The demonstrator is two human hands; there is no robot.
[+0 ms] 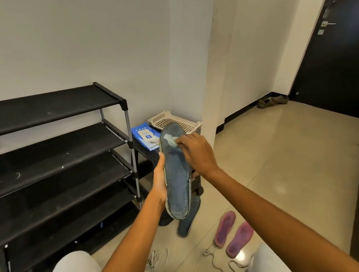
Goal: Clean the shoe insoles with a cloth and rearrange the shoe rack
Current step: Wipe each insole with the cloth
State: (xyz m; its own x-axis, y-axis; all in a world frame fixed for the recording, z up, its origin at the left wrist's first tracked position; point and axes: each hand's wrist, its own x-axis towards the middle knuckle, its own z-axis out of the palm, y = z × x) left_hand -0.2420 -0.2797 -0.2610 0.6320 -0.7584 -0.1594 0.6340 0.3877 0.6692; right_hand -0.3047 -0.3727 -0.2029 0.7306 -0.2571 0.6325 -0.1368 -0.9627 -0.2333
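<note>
Left hand [160, 185] grips blue insole [178, 182]; right hand [196, 150] presses cloth [171, 140] on it.

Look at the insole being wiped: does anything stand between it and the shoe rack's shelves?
Nothing visible does. The left hand holds the blue insole just right of the shoe rack, with only open air between them.

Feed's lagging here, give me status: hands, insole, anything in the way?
Left hand grips blue insole upright. Right hand presses white cloth near its top end. Nothing blocking; second blue insole, purple insoles, laces on floor.
</note>
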